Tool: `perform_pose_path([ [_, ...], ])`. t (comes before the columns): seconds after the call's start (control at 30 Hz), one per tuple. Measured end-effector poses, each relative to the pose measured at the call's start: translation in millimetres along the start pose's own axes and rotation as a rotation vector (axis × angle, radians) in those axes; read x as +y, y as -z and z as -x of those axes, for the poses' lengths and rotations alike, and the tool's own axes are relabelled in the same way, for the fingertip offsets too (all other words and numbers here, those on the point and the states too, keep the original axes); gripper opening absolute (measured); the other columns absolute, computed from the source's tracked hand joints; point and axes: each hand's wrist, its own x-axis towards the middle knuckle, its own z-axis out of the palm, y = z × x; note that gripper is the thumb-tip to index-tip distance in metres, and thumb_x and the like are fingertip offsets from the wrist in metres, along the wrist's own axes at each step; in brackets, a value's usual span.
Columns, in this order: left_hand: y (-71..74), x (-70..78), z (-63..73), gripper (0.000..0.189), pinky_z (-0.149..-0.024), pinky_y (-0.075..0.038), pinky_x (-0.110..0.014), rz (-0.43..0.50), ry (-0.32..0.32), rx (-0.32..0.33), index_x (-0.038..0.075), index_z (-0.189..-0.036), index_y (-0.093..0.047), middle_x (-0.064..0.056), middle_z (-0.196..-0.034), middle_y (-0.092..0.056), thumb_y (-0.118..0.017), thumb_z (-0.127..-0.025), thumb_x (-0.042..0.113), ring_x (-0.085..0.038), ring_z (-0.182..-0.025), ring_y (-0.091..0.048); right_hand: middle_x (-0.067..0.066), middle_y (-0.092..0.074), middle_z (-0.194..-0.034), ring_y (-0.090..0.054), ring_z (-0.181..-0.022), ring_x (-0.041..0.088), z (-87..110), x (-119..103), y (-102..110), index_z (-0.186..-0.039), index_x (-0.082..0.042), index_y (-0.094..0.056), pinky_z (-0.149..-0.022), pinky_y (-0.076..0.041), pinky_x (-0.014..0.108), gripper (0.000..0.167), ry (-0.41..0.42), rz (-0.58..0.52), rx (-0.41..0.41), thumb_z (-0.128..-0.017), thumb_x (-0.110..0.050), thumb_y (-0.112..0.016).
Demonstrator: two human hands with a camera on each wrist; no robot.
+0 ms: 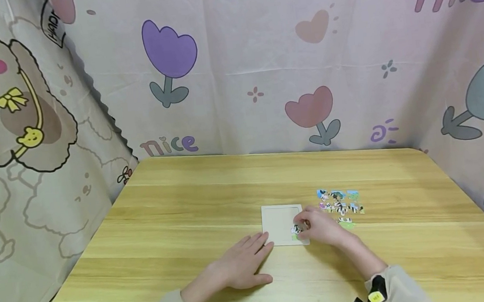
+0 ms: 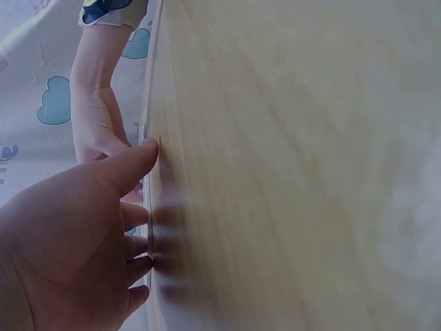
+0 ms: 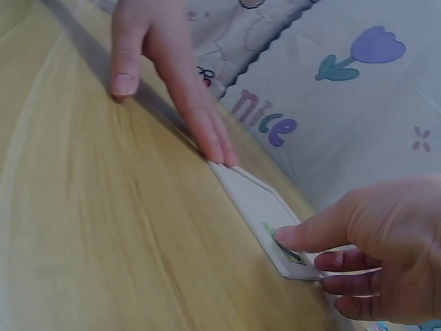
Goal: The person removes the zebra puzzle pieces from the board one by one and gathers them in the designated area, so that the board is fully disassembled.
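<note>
A white square puzzle tray lies flat on the wooden table. My left hand is spread flat, its fingertips touching the tray's lower left edge and its thumb out to the side. At the tray's lower right corner, my right hand pinches a puzzle piece with a black-and-white and green print. In the right wrist view the thumb lies on this piece, and the other fingers curl beside the tray's edge. Part of the piece is hidden under the thumb.
Several loose puzzle pieces with blue, green and black-and-white prints lie right of the tray, just beyond my right hand. The wooden table ends at a printed curtain behind and at both sides.
</note>
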Motion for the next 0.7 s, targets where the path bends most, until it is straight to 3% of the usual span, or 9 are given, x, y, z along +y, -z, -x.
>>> perform_pose_path([
  [0.13, 0.4, 0.7, -0.7, 0.074, -0.111, -0.021, -0.038, 0.0, 0.003, -0.004, 0.008, -0.145, -0.029, -0.012, -0.152, -0.019, -0.042, -0.091, 0.057, -0.024, -0.139, -0.017, -0.003, -0.05, -0.084, -0.045, -0.075, 0.014, 0.7, -4.2, -0.8, -0.096, -0.006, -0.068, -0.063, -0.042, 0.028, 0.027, -0.016, 0.054, -0.016, -0.07, -0.008, -0.078],
  [0.33, 2.9, 1.9, -1.7, 0.074, -0.112, -0.019, -0.038, 0.015, 0.015, -0.019, 0.009, -0.146, -0.029, -0.012, -0.152, -0.018, -0.043, -0.091, 0.057, -0.024, -0.14, -0.015, -0.003, -0.049, -0.083, -0.045, -0.077, 0.013, -1.4, -4.1, -0.2, -0.089, -0.008, -0.062, -0.068, -0.043, 0.029, 0.025, 0.031, 0.083, -0.041, -0.07, -0.007, -0.078],
  [0.5, 3.2, 1.3, -2.4, 0.074, -0.112, -0.018, -0.038, 0.025, 0.014, -0.019, 0.009, -0.145, -0.03, -0.012, -0.152, -0.019, -0.043, -0.091, 0.057, -0.024, -0.14, -0.015, -0.002, -0.051, -0.079, -0.047, -0.073, 0.013, 0.1, -3.1, -0.8, -0.088, -0.008, -0.056, -0.064, -0.043, 0.027, 0.027, 0.064, 0.004, -0.037, -0.071, -0.002, -0.076],
  [0.7, 3.8, 1.1, -1.9, 0.073, -0.112, -0.019, -0.038, 0.028, 0.007, -0.019, 0.009, -0.145, -0.03, -0.012, -0.152, -0.02, -0.043, -0.091, 0.056, -0.024, -0.139, -0.016, -0.003, -0.055, -0.079, -0.052, -0.073, 0.012, 10.9, 6.2, 4.3, -0.092, -0.008, -0.056, -0.064, -0.047, 0.024, 0.018, 0.113, -0.171, -0.008, -0.08, -0.001, -0.067],
])
